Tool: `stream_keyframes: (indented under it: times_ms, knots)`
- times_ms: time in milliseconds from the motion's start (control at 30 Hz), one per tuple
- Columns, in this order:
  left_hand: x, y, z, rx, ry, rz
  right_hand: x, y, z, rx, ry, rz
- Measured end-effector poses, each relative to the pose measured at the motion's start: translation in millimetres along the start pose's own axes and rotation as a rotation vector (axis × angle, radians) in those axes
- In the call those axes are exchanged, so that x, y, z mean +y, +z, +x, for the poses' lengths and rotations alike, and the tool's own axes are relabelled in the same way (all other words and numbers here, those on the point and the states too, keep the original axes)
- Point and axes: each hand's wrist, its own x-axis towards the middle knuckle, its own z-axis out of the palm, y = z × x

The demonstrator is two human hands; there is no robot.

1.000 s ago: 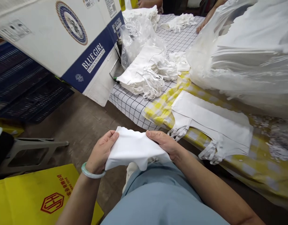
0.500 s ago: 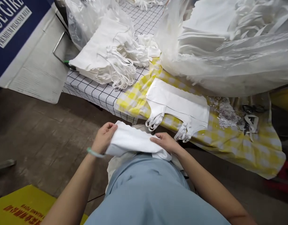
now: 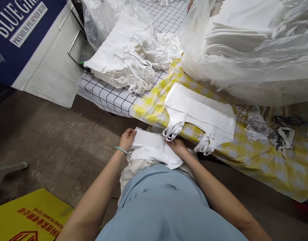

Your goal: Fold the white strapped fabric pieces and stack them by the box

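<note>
Up on your right, a big plastic-wrapped pile (image 3: 256,57) of white bags covers the far side of the counter (image 3: 264,157), whose near edge wears a yellow checked cloth. A blue-and-white cardboard box (image 3: 30,43) leans at its left end, near a loose stack of bags (image 3: 124,57). 1 flat bag (image 3: 204,113) lies on the yellow cloth. Over your lap, just below the counter edge, sits the folded white cloth (image 3: 151,149): your left hand (image 3: 127,138) pinches its left end, your right hand (image 3: 179,147) grips its right side.

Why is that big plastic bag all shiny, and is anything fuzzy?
Head view: light glints off the clear plastic bag; the left hand and right hand on the folded white cloth look sharp, with only soft shadows; nothing looks badly blurred.
</note>
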Motion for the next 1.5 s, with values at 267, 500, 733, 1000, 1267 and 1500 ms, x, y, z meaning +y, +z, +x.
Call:
stream_keyframes:
  times_ms: [267, 500, 733, 1000, 1267, 1500]
  knots:
    - [9, -4.8, -3, 0.008, 0.021, -0.013, 9, -2, 4, -0.093, 0.004, 0.027]
    - [72, -23.1, -44, -0.153, -0.094, -0.261, -16, -14, -39, -0.314, -0.149, 0.222]
    - [178, 0.0, -89, -0.396, 0.135, -0.522, -147, -40, -62, -0.546, -0.458, 0.706]
    - [210, 26.7, 24, 0.266, 0.845, 0.011, -345, -160, 64, 0.287, -0.762, 0.512]
    - [163, 66.8, 84, 0.36, 0.898, 0.543, -481, -231, 211, 0.732, -0.631, 0.233]
    - [166, 70.7, 86, 0.379, 0.915, 0.598, -446, -166, 233, 0.478, -0.472, 0.264]
